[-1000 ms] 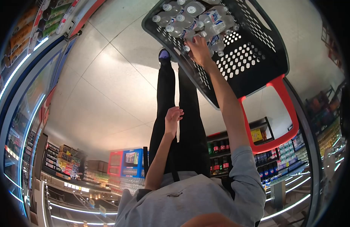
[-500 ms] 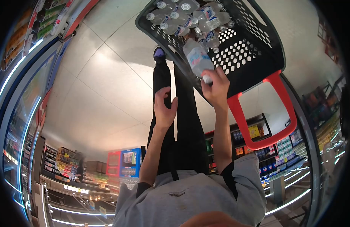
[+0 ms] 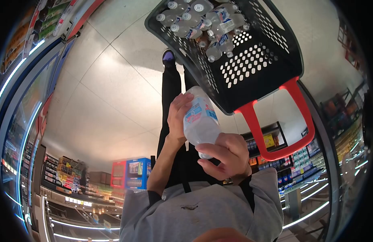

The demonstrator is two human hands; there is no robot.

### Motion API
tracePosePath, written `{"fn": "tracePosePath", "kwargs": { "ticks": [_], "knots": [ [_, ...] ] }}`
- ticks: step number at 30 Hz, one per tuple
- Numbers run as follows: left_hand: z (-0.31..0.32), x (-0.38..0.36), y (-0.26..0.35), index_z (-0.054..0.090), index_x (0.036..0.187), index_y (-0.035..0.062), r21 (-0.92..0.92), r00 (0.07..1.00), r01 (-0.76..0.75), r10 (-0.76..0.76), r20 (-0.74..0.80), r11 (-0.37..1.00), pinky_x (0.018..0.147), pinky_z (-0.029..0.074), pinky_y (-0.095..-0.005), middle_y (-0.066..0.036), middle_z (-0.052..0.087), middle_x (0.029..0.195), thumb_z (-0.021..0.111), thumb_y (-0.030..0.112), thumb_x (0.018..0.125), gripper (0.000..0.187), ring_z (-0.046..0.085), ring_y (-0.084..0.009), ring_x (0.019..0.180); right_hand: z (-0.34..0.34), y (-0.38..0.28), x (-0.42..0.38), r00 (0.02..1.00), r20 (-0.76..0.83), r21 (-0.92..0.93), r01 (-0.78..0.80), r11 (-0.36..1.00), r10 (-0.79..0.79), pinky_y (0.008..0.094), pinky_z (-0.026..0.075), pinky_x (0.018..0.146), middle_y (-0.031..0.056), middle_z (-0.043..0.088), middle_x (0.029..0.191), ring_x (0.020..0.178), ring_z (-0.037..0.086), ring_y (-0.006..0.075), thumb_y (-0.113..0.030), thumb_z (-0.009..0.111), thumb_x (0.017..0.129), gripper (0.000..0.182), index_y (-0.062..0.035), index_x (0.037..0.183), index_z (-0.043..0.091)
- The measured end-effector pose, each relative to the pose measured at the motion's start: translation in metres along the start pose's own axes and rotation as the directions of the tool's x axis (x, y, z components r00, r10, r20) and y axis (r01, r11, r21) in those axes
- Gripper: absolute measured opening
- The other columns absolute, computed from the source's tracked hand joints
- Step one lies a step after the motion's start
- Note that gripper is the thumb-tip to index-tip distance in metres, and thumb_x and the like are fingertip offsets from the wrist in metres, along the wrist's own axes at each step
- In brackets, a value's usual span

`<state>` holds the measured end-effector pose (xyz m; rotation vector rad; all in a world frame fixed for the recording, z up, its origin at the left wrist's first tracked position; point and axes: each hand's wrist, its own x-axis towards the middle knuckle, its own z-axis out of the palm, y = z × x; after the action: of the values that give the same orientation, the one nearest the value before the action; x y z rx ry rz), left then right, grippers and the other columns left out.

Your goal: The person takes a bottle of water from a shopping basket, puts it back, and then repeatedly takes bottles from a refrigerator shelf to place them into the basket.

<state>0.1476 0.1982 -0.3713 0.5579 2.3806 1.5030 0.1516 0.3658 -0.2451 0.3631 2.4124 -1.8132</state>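
A clear plastic bottle (image 3: 202, 117) with a blue, white and pink label is held tilted in front of my body, its cap end toward me. My left hand (image 3: 179, 115) grips its side near the base, fingers curled over the plastic. My right hand (image 3: 229, 155) is closed around the neck, hiding most of the cap. Just beyond stands a black perforated shopping basket (image 3: 263, 80) with a red handle (image 3: 275, 155). Several similar bottles (image 3: 223, 22) lie piled at its far end.
A glass-fronted cooler (image 3: 27, 121) with lit edges stands at the left. Pale floor tiles (image 3: 114, 84) spread around my legs and the basket. Shelves of drinks (image 3: 301, 165) are behind at the right, and a red and blue display (image 3: 132, 173) stands at the left.
The bottle has come out of the basket toward my body, drawn by my right hand. My left hand, open and apart from it before, now grips its side.
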Motion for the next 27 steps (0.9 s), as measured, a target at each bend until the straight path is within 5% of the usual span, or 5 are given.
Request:
{"fn": "tracePosePath", "kwargs": {
  "ticks": [7,13,19,22,27],
  "knots": [
    [-0.027,-0.050,0.003,0.054,0.114,-0.0018,-0.410,0.711,0.690,-0.665,0.229,0.596,0.082,0.053,-0.0362,-0.013,0.064,0.102,0.083,0.018,0.063,0.061,0.065,-0.0227,0.093,0.023,0.135,0.077,0.844,-0.238,0.550,-0.291,0.783,0.481,0.0188,0.038,0.063,-0.0023,0.055,0.083,0.072,0.047,0.0031,-0.005,0.066,0.088,0.017,0.0002,0.105,0.064],
    [-0.028,-0.061,0.004,0.054,0.114,-0.0027,-0.488,0.660,0.708,-0.724,0.200,0.510,0.083,0.053,-0.0349,-0.012,0.064,0.101,0.082,0.020,0.067,0.059,0.064,-0.0211,0.093,0.050,0.302,0.109,0.834,-0.423,0.142,-0.325,0.935,0.354,0.0282,0.048,0.075,0.0052,0.061,0.097,0.081,0.058,0.0144,-0.012,0.071,0.081,0.036,-0.0017,0.114,0.061],
    [-0.023,-0.071,-0.001,0.050,0.120,-0.0024,-0.446,0.625,0.752,-0.738,0.253,0.485,0.085,0.052,-0.0358,-0.013,0.062,0.106,0.083,0.022,0.067,0.066,0.063,-0.0228,0.096,0.047,0.309,0.187,0.909,-0.409,-0.394,-0.093,0.914,-0.084,0.0394,0.050,0.080,0.0140,0.058,0.104,0.088,0.061,0.0288,-0.019,0.070,0.082,0.039,-0.0124,0.119,0.061],
    [-0.019,-0.077,-0.003,0.045,0.125,-0.0020,-0.434,0.624,0.757,-0.739,0.254,0.489,0.087,0.051,-0.0365,-0.013,0.060,0.110,0.083,0.023,0.067,0.073,0.062,-0.0238,0.099,0.047,0.295,0.209,0.945,-0.158,-0.438,-0.328,0.837,0.287,0.0430,0.041,0.100,0.0268,0.044,0.137,0.118,0.051,0.0411,-0.011,0.068,0.076,0.058,-0.0084,0.131,0.050],
    [-0.021,-0.078,-0.003,0.043,0.126,-0.0020,-0.373,0.622,0.774,-0.722,0.302,0.511,0.088,0.051,-0.0370,-0.014,0.060,0.112,0.084,0.024,0.067,0.076,0.062,-0.0241,0.101,0.052,0.323,0.189,0.928,-0.371,-0.562,-0.241,0.791,0.019,0.0404,0.050,0.077,0.0161,0.055,0.109,0.084,0.062,0.0314,-0.018,0.070,0.082,0.034,-0.0129,0.114,0.058]
  ]
}}
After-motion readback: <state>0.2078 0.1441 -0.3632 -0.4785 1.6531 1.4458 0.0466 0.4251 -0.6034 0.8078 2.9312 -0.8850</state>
